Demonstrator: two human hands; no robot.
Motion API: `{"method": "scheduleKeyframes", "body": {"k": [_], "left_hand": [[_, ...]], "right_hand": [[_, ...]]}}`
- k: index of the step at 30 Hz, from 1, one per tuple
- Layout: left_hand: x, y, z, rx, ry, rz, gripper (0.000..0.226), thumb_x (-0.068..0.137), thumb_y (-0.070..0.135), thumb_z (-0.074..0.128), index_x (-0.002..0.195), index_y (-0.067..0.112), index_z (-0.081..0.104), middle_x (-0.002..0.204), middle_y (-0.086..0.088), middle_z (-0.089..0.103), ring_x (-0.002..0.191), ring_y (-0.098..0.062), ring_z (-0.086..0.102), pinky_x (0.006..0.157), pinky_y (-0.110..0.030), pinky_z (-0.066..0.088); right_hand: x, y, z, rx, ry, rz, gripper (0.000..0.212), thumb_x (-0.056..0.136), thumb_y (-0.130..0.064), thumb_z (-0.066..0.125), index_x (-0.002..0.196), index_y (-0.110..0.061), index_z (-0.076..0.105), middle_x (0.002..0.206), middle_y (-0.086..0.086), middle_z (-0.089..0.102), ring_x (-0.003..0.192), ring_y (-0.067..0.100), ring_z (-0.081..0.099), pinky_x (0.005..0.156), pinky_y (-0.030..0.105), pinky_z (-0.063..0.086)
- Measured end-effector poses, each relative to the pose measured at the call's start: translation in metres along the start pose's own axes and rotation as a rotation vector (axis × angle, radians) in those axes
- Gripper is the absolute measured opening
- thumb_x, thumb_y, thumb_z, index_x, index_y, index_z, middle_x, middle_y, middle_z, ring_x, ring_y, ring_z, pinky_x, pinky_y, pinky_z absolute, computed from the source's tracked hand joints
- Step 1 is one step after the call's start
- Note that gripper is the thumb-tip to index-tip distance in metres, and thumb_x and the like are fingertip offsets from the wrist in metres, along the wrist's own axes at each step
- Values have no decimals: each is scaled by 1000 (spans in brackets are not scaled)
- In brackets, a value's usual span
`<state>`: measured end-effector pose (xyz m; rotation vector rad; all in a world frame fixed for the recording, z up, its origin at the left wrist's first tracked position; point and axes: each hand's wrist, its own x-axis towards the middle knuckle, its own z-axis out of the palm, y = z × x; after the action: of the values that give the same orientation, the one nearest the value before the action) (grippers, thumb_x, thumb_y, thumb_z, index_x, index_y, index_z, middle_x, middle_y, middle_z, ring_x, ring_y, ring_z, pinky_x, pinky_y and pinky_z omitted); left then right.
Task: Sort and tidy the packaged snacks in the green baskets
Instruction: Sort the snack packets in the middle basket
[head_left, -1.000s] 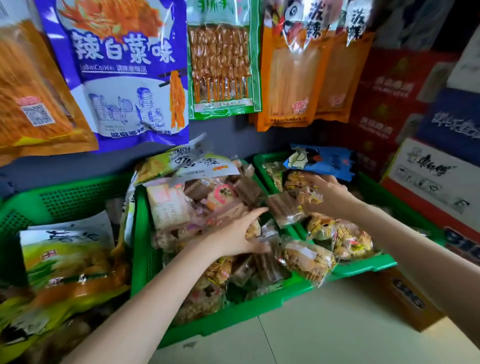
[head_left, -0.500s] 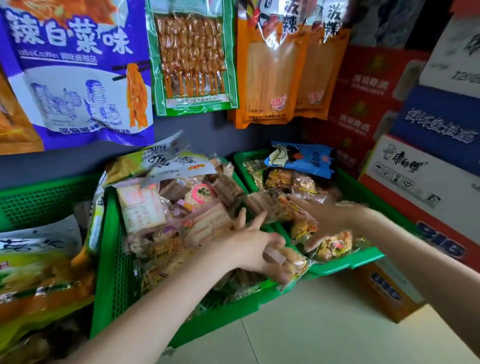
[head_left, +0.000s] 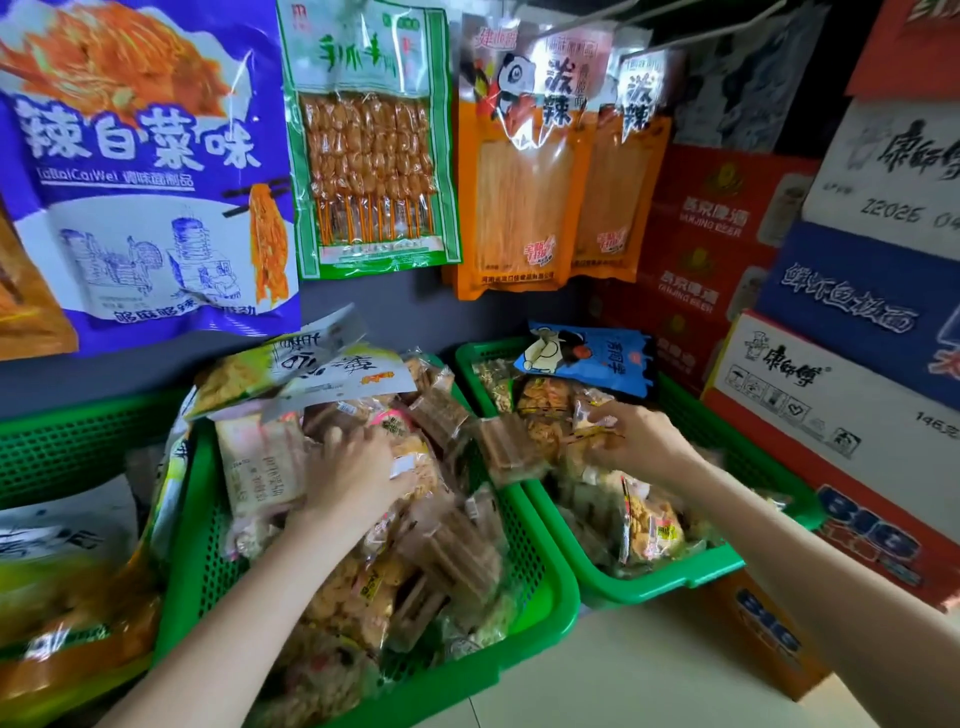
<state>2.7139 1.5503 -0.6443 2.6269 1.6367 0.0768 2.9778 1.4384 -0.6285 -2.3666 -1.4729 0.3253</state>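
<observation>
Two green baskets (head_left: 545, 587) — packed with snack packets (head_left: 457, 551), hands among them

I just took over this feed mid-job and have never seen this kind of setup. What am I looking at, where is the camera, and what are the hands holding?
There is no machine here. A person is working with two bare hands, and the single picture comes from a wide-angle camera worn on their head, looking forward and down.

Below are green plastic baskets. The middle basket is piled with small clear-wrapped snack packets. The right basket holds similar packets, with a blue bag at its back. A left basket is only partly in view. Large snack bags hang on the wall above, and stacked cartons stand on the right.

The left hand rests on the pile in the middle basket; whether it grips a packet I cannot tell. The right hand reaches into the right basket, its fingers pinching a small packet.
</observation>
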Motion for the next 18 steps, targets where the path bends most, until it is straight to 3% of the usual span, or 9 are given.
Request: {"method": "scheduleKeyframes", "body": {"k": [2,4,6,8,11,14,16,18], "left_hand": [[4,-9,-4,-120,-17,-16,52,82,56,58,117,19,45,123,0,54,108,-22,52,87,-36,45],[6,-9,-9,-261,-26,28,48,82,46,63,119,22,43,124,5,52,103,-15,54,84,-33,45],[6,-4,-12,-358,4,79,46,86,35,62,126,24,42,129,8,47,106,-10,52,83,-27,44],[8,0,-10,-397,35,132,40,89,33,58,126,28,43,126,11,47,107,-6,50,84,-24,43],[11,1,-5,-390,-42,201,39,89,38,58,125,37,44,127,18,44,113,-5,46,92,-24,41],[13,-6,4,-275,-130,241,42,86,47,57,126,44,44,131,22,46,117,-13,50,96,-30,42],[13,-12,8,-303,-157,226,43,84,47,59,125,46,45,127,26,46,112,-9,53,90,-27,44],[16,-19,8,-365,-124,207,42,81,47,64,120,48,48,126,26,51,109,-1,53,91,-27,46]], "right_hand": [[7,-3,-7,-127,-262,-92,49,85,-39,63,130,-29,49,131,4,52,103,16,55,93,32,49],[11,-7,-14,-121,-518,-107,61,81,-55,59,135,-32,44,143,1,40,116,18,51,95,35,50],[17,-11,-22,-19,-607,-45,76,69,-70,53,135,-33,44,146,-1,36,122,21,48,95,38,50],[29,-17,-26,-97,-518,-63,85,63,-77,47,131,-26,50,141,0,44,121,20,49,97,37,47],[54,-39,-21,-121,-196,-159,61,80,-63,54,117,-16,60,121,3,60,106,18,56,89,30,47],[70,-73,4,38,-350,-248,64,84,-54,57,136,-20,41,140,4,44,124,21,46,103,33,39],[79,-97,29,-33,-450,-297,81,84,-55,57,148,-19,21,152,4,27,136,25,33,109,36,30],[90,-118,48,-104,-421,-324,91,83,-55,58,149,-15,11,152,8,27,136,27,33,109,38,30]]}}
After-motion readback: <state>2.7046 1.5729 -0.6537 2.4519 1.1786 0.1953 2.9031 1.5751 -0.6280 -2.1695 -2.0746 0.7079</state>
